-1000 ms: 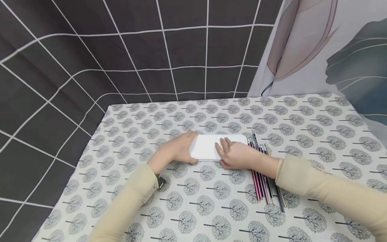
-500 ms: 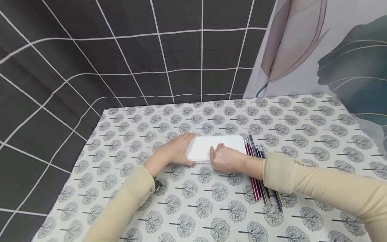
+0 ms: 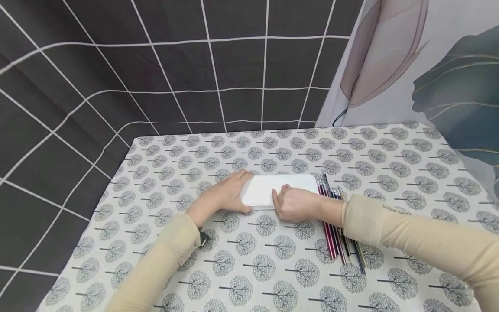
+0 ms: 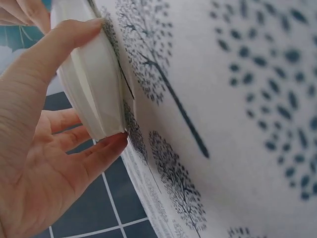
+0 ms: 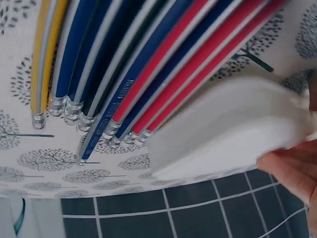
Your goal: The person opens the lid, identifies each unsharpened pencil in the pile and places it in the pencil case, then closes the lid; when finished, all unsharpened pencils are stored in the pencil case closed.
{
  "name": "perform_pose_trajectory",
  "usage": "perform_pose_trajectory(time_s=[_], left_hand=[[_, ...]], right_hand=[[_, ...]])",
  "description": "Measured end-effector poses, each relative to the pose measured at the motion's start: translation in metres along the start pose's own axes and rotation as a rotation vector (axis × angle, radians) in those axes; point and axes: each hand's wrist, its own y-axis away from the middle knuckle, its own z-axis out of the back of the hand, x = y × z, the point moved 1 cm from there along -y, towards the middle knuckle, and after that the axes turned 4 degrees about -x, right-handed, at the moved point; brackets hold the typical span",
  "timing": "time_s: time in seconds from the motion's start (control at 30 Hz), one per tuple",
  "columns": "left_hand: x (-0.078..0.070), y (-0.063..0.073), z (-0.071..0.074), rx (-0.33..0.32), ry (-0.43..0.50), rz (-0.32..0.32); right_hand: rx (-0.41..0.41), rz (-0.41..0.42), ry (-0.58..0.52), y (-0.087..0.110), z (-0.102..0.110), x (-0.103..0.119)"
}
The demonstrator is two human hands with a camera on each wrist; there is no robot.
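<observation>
A white, flat pencil case (image 3: 262, 187) with rounded corners lies on the tablecloth in the middle of the head view. My left hand (image 3: 229, 191) grips its left end, thumb on the near side and fingers on the far side. In the left wrist view, a seam runs along the side of the case (image 4: 101, 82) between thumb and fingers. My right hand (image 3: 295, 204) has its fingers curled at the near edge of the case, right of centre. What its fingertips pinch there is hidden. The right wrist view shows its fingers (image 5: 287, 171) against the case.
Just right of the case lies a bunch of pencils (image 5: 133, 89) in red, blue, dark green and yellow, silvery ends pointing away; my right forearm crosses above them. A tree-patterned cloth (image 3: 218, 277) covers the table. Behind hangs a dark gridded curtain (image 3: 241, 65).
My right hand's fingers were spread over the top of the case; they have since curled at its near edge. The left hand keeps its grip. The camera view shifted slightly.
</observation>
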Motion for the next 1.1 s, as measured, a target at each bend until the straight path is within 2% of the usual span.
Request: perform_pose_trajectory(time_s=[0.03,0.13,0.17,0.27,0.37,0.47,0.57,0.73,0.8,0.9,1.1], left_hand=[[0.0,0.0,0.0,0.004,0.008,0.003],[0.0,-0.001,-0.001,0.026,0.061,0.036],[0.001,-0.002,-0.001,0.028,0.08,0.045],[0.007,-0.001,-0.004,0.038,0.137,0.065],[0.012,0.003,-0.007,0.018,0.21,0.056],[0.014,0.009,-0.007,-0.006,0.304,0.087],[0.013,0.012,-0.006,-0.031,0.368,0.145],[0.008,0.017,-0.007,-0.061,0.409,0.242],[0.008,0.018,-0.008,-0.074,0.427,0.254],[0.008,0.02,-0.009,-0.087,0.45,0.234],[0.008,0.017,-0.011,-0.084,0.432,0.216]], right_hand=[[-0.018,-0.005,-0.005,0.002,0.0,-0.001],[-0.06,-0.082,-0.109,0.012,-0.001,-0.008],[-0.068,-0.12,-0.161,0.017,-0.002,-0.012],[-0.076,-0.255,-0.412,0.036,-0.004,-0.019],[-0.063,-0.344,-0.54,0.056,-0.005,-0.022],[-0.114,-0.409,-0.578,0.072,-0.005,-0.023],[-0.186,-0.485,-0.586,0.082,-0.004,-0.026],[-0.248,-0.7,-0.693,0.085,-0.011,-0.042],[-0.248,-0.79,-0.743,0.083,-0.017,-0.053],[-0.233,-0.894,-0.811,0.079,-0.028,-0.069],[-0.245,-0.969,-0.915,0.079,-0.048,-0.091]])
